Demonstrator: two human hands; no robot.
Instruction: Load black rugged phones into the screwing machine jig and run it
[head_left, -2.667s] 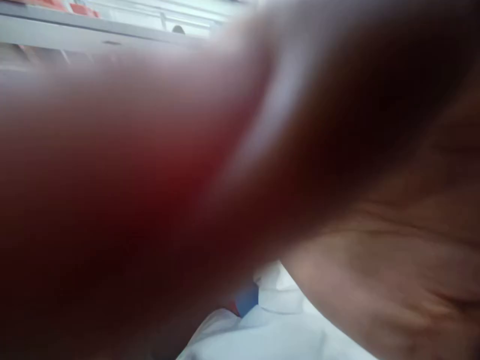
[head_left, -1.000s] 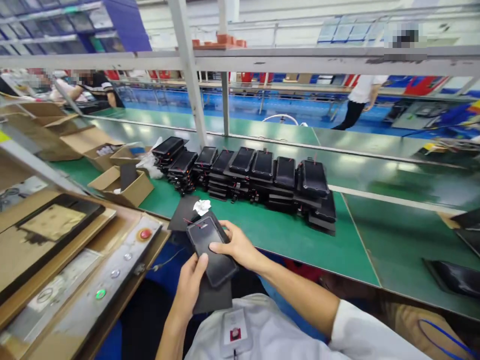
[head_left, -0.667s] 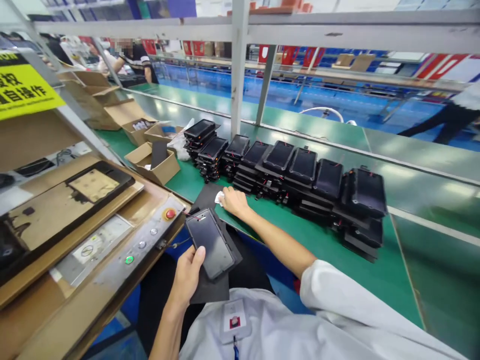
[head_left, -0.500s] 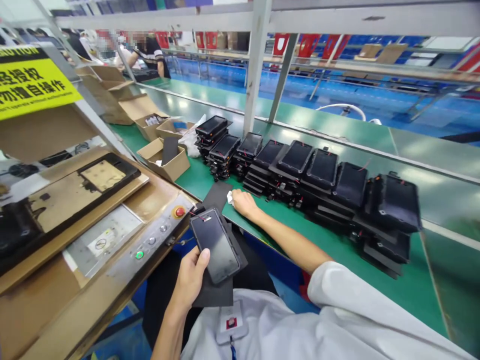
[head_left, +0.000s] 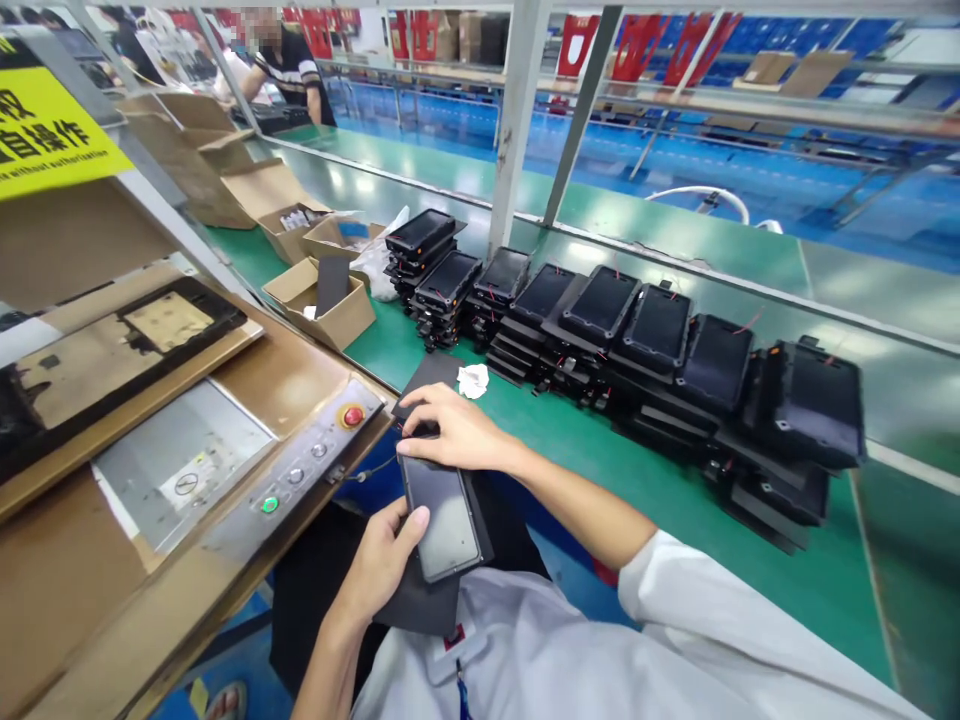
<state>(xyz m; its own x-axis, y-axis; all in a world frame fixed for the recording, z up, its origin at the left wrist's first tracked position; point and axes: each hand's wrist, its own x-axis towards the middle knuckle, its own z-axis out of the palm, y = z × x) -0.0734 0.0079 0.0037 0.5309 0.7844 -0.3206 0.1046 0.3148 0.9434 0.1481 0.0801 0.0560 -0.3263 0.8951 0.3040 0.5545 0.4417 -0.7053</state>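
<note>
Green counter (head_left: 780, 590) carries rows of stacked black phones (head_left: 600, 325), lying flat; at its near edge, the left hand (head_left: 379, 565) grips a single phone (head_left: 442, 525), screen up, while the right hand (head_left: 457, 430) curls over its top end.

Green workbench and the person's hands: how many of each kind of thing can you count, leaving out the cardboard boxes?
Stacks of black rugged phones: 8
Single black phone held up: 1
Crumpled white tissue: 1
Black sheets: 2
Total: 12
</note>
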